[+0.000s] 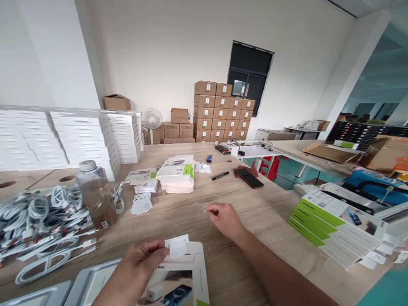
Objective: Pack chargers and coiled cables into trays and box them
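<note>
My left hand (140, 264) pinches a small white paper slip (178, 248) between thumb and fingers. Below that slip lies a printed cardboard packaging sleeve (200, 278) with a green corner and a picture of a phone with a charger. The left forearm covers part of the sleeve. My right hand (226, 221) is closed in a pinch above the bare wood. Something tiny and pale shows at its fingertips, too small to name. A thin white strip (194, 204) lies on the table just beyond it.
Grey trays (65, 296) holding white pieces sit at the front left. Behind them are a heap of white cables (36, 218) and a plastic bottle (96, 194). Printed sleeves (177, 174), a marker (220, 175) and a phone (249, 177) lie further back. Stacked green-white boxes (333, 227) stand right.
</note>
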Demonstrator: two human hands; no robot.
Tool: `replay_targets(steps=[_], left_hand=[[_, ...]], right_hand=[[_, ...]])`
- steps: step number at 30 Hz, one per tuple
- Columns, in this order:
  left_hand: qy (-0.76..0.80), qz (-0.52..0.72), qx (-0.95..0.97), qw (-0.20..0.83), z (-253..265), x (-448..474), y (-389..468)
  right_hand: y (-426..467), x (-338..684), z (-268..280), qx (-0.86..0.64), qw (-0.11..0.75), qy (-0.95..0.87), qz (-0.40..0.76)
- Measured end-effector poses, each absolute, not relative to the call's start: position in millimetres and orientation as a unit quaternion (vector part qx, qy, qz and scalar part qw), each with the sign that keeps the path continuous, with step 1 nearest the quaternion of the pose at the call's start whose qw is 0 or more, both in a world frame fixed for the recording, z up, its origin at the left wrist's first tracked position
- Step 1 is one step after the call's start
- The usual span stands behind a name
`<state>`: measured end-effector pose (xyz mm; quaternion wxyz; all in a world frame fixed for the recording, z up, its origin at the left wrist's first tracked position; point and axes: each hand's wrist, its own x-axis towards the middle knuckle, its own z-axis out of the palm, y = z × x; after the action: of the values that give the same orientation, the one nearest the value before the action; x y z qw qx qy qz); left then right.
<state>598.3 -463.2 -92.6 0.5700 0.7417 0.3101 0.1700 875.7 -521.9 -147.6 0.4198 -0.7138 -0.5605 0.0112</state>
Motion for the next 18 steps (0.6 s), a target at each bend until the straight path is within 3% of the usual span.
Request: replay_targets(steps=[7, 13, 18], left_hand=[[0.310, 0.168, 0.736, 0.578, -93.4, 599.5, -461.1], [0.300, 0.192, 0.746, 0.563, -94.5, 600.5, -463.9], [0.322, 0.201, 0.703, 0.601, -97.7, 597.3, -460.9]], right_hand=[[-515.8, 866.8, -147.7, -0.710, 0.399, -0.580, -0.007], [-540.6, 807.4, -119.5, -0.592, 0.455, -0.646, 0.159], [-545.7, 797.7, -114.4, -0.587, 0.496, -0.615, 0.178]])
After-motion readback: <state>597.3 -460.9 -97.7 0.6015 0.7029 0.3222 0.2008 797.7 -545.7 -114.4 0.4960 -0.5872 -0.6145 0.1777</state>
